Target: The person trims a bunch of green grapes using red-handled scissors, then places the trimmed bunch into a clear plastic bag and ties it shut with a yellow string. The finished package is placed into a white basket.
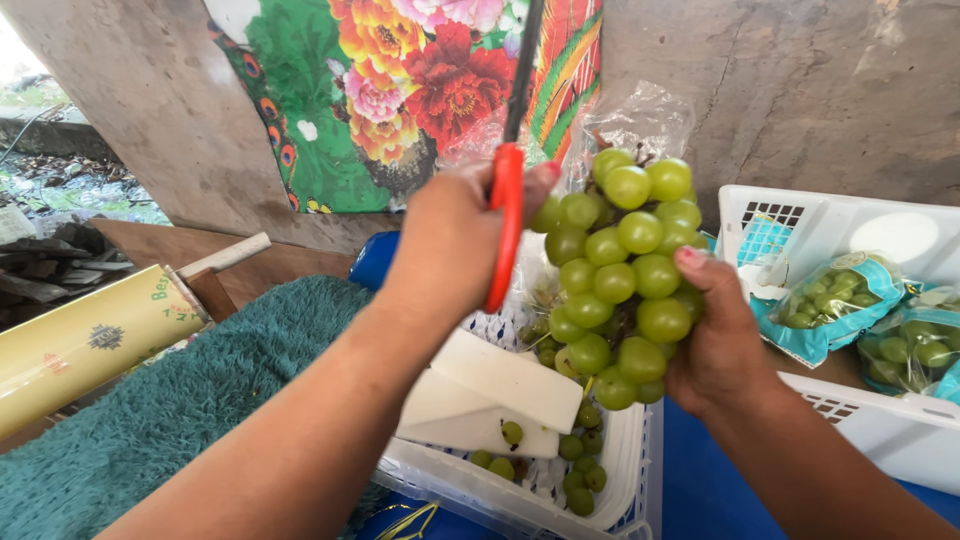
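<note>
My right hand [722, 345] holds up a big bunch of green grapes [622, 275] over a white plastic basket [620, 470]. My left hand [452, 238] grips red-handled scissors [508, 205], blades pointing up, just left of the bunch. Loose green grapes [578, 460] and white foam trays [495, 392] lie in the basket below. A clear plastic bag [640, 115] shows behind the top of the bunch.
A second white basket [880, 430] at right holds bagged green grapes [832, 295]. A teal fluffy mat [190, 400] lies at left beside a yellow roll of wrap [85, 340]. A flowered cloth [400, 90] hangs on the concrete wall behind.
</note>
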